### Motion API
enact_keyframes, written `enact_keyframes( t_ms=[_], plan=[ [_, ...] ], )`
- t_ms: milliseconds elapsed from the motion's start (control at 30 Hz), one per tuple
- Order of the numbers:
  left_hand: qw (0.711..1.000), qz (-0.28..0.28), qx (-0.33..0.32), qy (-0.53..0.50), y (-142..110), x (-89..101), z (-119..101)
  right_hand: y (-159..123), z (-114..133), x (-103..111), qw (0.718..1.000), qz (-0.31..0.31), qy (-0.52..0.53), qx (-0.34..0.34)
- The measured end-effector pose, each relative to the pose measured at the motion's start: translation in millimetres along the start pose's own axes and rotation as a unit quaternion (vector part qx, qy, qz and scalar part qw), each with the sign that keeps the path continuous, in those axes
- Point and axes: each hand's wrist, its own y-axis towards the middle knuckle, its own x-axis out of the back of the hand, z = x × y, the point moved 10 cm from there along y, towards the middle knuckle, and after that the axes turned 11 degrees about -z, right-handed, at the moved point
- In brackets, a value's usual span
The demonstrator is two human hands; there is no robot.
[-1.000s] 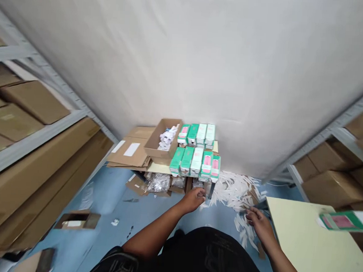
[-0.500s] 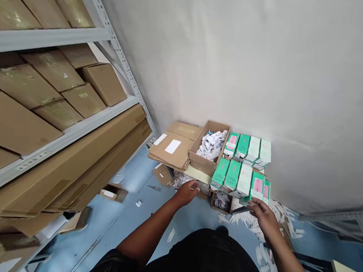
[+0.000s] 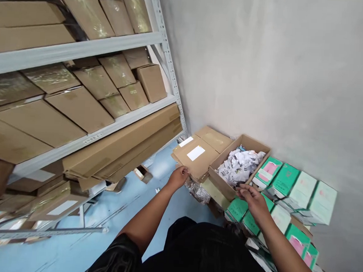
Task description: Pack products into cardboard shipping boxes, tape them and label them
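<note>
Left hand (image 3: 178,178) by flattened cardboard (image 3: 210,151), right hand (image 3: 255,201) by carton (image 3: 220,185) (paper (image 3: 240,166) inside)

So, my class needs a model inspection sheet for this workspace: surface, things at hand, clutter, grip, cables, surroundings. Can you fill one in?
Surface: pale yellow table, largely covered.
Things at hand: flattened cartons; open cardboard box holding crumpled printed paper; green and white boxes.
Clutter: crumpled clear plastic below the table edge.
Grip: left hand by the cartons, right hand by the open box; contact unclear.
Cables: nothing seen.
Surroundings: loaded metal rack, grey wall, blue floor.
</note>
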Motion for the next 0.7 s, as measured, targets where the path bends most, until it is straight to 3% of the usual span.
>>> enact_keyframes(
  t_ms=[100,200,333,433,567,700],
  plan=[
    [0.996,0.002,-0.033,0.086,22.8,18.8,0.5,28.5,8.3,-49.2,0.998,0.058,-0.035,0.004],
    [0.989,0.023,-0.025,0.143,57.2,32.6,13.7,52.9,17.0,-106.0,0.99,0.11,-0.084,0.037],
    [0.986,0.024,0.03,0.165,125.5,44.1,54.9,85.3,33.0,-185.2,0.972,0.141,-0.141,0.126],
    [0.982,0.043,0.078,0.166,177.3,34.6,95.2,107.6,27.4,-233.0,0.963,0.139,-0.185,0.139],
    [0.984,0.086,0.078,0.136,229.3,8.0,132.1,120.1,4.5,-267.8,0.967,0.108,-0.199,0.119],
    [0.986,0.124,0.054,0.1,261.0,-8.5,149.3,121.4,-15.0,-274.9,0.975,0.053,-0.201,0.077]
  ],
)
